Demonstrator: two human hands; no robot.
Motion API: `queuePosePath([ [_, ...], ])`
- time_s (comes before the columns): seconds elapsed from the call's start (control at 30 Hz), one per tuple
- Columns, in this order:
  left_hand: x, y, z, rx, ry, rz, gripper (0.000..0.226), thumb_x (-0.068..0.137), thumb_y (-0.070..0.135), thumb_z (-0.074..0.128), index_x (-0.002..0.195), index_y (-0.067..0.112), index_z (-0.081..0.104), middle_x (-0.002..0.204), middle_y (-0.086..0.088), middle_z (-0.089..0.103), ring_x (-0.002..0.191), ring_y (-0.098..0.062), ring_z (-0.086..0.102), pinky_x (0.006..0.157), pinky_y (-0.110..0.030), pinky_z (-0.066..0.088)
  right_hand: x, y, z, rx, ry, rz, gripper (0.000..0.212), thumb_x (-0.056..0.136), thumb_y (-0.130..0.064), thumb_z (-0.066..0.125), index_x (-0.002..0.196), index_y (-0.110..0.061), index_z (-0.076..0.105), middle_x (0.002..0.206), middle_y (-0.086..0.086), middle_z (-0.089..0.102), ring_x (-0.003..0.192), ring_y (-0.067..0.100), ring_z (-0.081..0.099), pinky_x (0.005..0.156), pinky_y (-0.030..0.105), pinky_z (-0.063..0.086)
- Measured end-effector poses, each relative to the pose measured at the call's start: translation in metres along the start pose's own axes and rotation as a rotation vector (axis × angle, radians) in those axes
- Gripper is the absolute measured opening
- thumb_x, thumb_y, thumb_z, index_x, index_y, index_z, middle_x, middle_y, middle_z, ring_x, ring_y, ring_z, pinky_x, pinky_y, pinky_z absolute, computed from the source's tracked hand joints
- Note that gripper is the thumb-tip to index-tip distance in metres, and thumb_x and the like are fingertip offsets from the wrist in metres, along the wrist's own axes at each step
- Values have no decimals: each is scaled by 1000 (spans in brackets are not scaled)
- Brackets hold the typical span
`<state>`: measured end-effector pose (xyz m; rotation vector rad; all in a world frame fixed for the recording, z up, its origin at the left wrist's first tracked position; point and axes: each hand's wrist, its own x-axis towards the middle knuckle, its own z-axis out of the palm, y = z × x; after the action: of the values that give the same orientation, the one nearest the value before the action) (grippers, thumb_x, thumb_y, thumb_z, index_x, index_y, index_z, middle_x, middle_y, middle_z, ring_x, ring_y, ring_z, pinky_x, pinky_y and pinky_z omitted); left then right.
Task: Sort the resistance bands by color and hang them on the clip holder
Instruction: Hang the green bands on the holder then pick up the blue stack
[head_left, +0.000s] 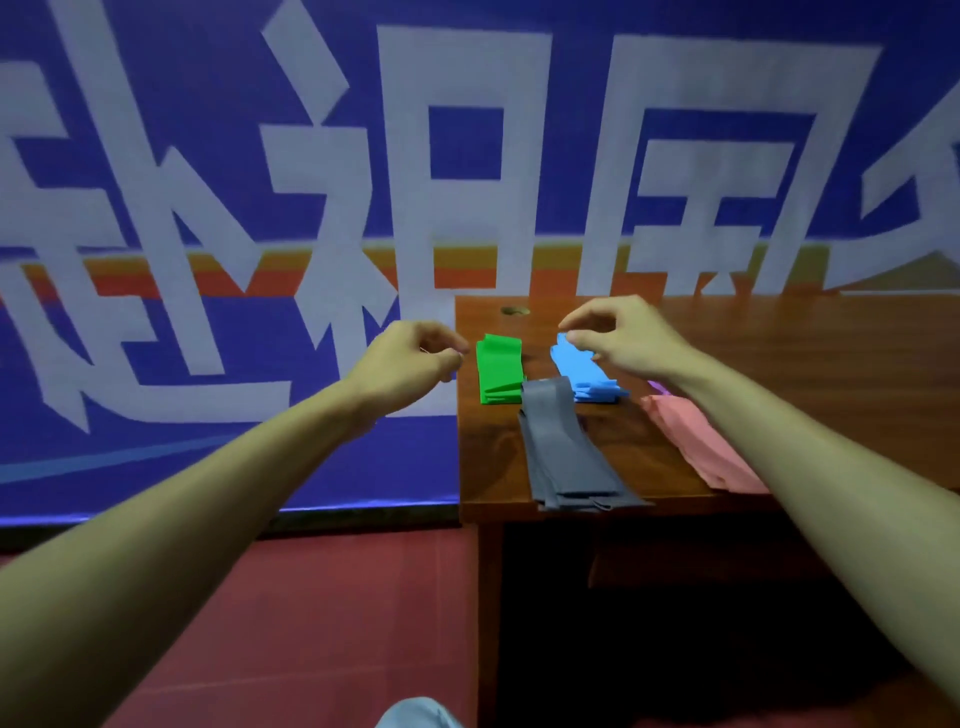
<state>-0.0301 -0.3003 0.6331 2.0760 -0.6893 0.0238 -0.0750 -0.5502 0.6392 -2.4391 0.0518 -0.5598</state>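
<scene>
Watching the head feed from my desk, I see both bare arms stretched toward the far left corner of a brown wooden table (779, 353). The left hand (415, 358) hangs just off the table's left edge, at 9 o'clock from the green band (498, 369). Its fingers are curled in toward the thumb, with nothing visible between them. The right hand (618, 338) arches over the blue band (582, 371), with its fingertips (569, 335) down at the band's 12 o'clock end and the thumb at its right edge. I cannot tell whether it is pinching the band or only touching it.

Four folded stacks lie on the wood. The green band sits flat near the left edge, apart from the left hand. The blue band is at 3 o'clock from it and slants toward 5 o'clock, with a strip of bare wood between the two. The grey band (566, 447) is the longest. Its far end sits just beside the near ends of green and blue, and it runs toward 6 o'clock to the table's near edge. The pink band (696, 441) lies at 3 o'clock from the grey, partly hidden by the right forearm. A purple sliver (658, 387) shows at its 12 o'clock end, too little to identify.

A small round hole (515, 310) is in the tabletop at 12 o'clock from the green band. Behind the table hangs a blue banner (208, 467) with large white characters, above a red floor (311, 597).
</scene>
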Motion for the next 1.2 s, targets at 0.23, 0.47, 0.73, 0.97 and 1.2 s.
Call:
queuePosePath([
  [0.23, 100, -55, 43, -122, 1, -17, 17, 90, 14, 55, 85, 26, 66, 95, -7, 71, 84, -16, 66, 79, -30, 51, 91, 53, 32, 198, 58, 85, 13, 90, -8, 64, 100, -16, 68, 82, -1, 67, 73, 12, 65, 66, 26, 54],
  [0.47, 170, -76, 23, -126, -150, -117, 12, 92, 15, 56, 92, 22, 66, 89, -2, 68, 83, -13, 63, 69, -21, 47, 150, 46, 35, -94, -78, 34, 18, 86, -24, 69, 104, -23, 71, 98, -3, 70, 94, 12, 64, 89, 33, 51],
  [0.73, 199, -8, -71, -166, -426, -265, 9, 92, 18, 58, 97, 21, 65, 113, -6, 65, 98, -21, 62, 90, -33, 50, 173, -34, -6, -91, -241, 319, 14, 85, -19, 69, 99, -20, 72, 88, -2, 72, 83, 11, 65, 76, 20, 46],
  [0.97, 188, 47, -136, -275, -367, -312, 13, 95, 16, 54, 101, 19, 65, 92, -1, 66, 84, -10, 60, 71, -16, 44, 180, -109, -51, -34, -211, 414, 14, 85, -19, 66, 98, -22, 72, 78, -12, 66, 69, -2, 58, 66, 11, 43],
  [1.2, 160, 46, -104, -427, -242, -508, 17, 92, 8, 53, 91, 19, 66, 86, -5, 65, 76, -10, 60, 72, -19, 45, 151, -109, -48, 73, -209, 535, 14, 86, -16, 66, 98, -19, 71, 78, -5, 68, 67, 4, 60, 66, 14, 45],
])
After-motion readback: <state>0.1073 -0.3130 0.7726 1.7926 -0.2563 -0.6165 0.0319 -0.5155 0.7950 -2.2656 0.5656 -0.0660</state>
